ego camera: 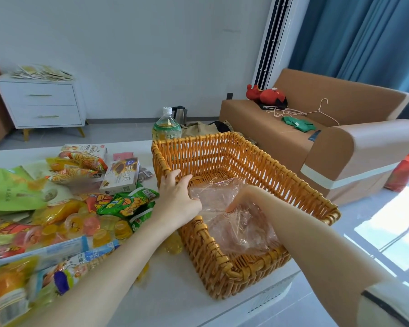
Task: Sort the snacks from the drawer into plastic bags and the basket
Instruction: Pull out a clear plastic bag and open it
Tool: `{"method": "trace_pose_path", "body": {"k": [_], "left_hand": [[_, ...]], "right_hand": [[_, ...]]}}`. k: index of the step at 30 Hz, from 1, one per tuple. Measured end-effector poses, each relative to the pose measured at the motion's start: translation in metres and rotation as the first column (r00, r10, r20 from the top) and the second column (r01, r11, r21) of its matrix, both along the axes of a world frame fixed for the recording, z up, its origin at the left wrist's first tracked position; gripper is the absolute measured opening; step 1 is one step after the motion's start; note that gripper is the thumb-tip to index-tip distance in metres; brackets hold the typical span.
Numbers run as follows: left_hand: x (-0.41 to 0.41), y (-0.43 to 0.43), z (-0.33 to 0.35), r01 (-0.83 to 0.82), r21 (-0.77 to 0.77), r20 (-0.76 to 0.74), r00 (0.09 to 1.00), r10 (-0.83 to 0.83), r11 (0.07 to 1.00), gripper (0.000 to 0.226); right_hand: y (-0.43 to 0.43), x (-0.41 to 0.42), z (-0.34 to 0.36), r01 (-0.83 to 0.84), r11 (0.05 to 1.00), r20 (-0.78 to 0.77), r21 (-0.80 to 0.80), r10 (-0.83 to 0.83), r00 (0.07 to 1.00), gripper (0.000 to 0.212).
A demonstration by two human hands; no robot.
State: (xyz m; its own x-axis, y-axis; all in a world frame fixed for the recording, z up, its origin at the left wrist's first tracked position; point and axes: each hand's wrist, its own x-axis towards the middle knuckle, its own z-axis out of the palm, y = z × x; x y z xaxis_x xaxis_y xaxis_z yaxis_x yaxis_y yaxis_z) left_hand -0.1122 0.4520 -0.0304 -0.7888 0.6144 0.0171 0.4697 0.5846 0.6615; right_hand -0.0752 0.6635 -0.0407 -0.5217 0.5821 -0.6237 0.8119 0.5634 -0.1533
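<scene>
**Desk:** What does the frame show?

**Photographer:** A person at a white table (175, 296), both arms reaching into a wicker basket (222, 156). A clear bag (241, 230) lies crumpled on the basket floor.

**Desk:** And the hands?

**Photographer:** The left hand (177, 197) is at the basket's left rim, fingers curled, apparently pinching the bag's edge. The right hand (242, 197) is down inside the basket, in among the plastic. The folds hide its fingers, so I cannot tell whether it grips anything.

**Desk:** Why hold it like that?

**Photographer:** My reading is that one hand pins an edge while the other finds the mouth, either to open the bag or to lift it out.

**Desk:** Where are the snacks?

**Photographer:** The snacks (64, 208) are heaped on the table just left of the basket, within the left arm's reach. None is bagged or in the basket yet. A bottle (167, 128) stands behind the basket's far corner.

**Desk:** Any risk?

**Photographer:** Thin film may snag on the weave.
</scene>
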Motion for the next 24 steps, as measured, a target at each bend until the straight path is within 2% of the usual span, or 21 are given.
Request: {"method": "trace_pose_path", "body": {"k": [7, 8, 10, 13, 16, 24], "left_hand": [[0.000, 0.000, 0.002, -0.004, -0.040, -0.020, 1.000, 0.004, 0.999, 0.073], [0.001, -0.001, 0.003, -0.005, -0.047, -0.032, 0.999, 0.003, 0.999, 0.073], [0.003, -0.002, 0.006, -0.010, -0.063, -0.074, 0.997, 0.006, 0.998, 0.069], [0.009, -0.007, 0.012, -0.042, -0.110, -0.215, 0.976, 0.017, 0.993, 0.060], [0.021, -0.021, 0.023, -0.061, -0.078, -0.354, 0.935, 0.030, 0.995, 0.060], [0.058, -0.102, 0.119, -0.083, 0.297, -0.311, 0.934, 0.179, 0.951, 0.072]], "right_hand": [[-0.006, 0.010, 0.005, 0.113, 0.988, -0.119, -0.108, -0.125, 0.985, 0.088], [-0.008, 0.013, 0.008, 0.137, 0.986, -0.186, -0.095, -0.153, 0.971, 0.089], [-0.011, 0.019, 0.014, 0.196, 0.980, -0.423, -0.024, -0.188, 0.887, 0.094], [-0.022, 0.030, 0.039, 0.167, 0.975, -0.673, 0.149, -0.024, 0.739, 0.106], [-0.040, 0.046, 0.087, 0.142, 0.928, -0.774, 0.345, 0.196, 0.603, 0.091], [-0.137, 0.102, 0.206, 0.098, 0.847, -0.832, 0.523, 0.482, 0.273, 0.073]]}}
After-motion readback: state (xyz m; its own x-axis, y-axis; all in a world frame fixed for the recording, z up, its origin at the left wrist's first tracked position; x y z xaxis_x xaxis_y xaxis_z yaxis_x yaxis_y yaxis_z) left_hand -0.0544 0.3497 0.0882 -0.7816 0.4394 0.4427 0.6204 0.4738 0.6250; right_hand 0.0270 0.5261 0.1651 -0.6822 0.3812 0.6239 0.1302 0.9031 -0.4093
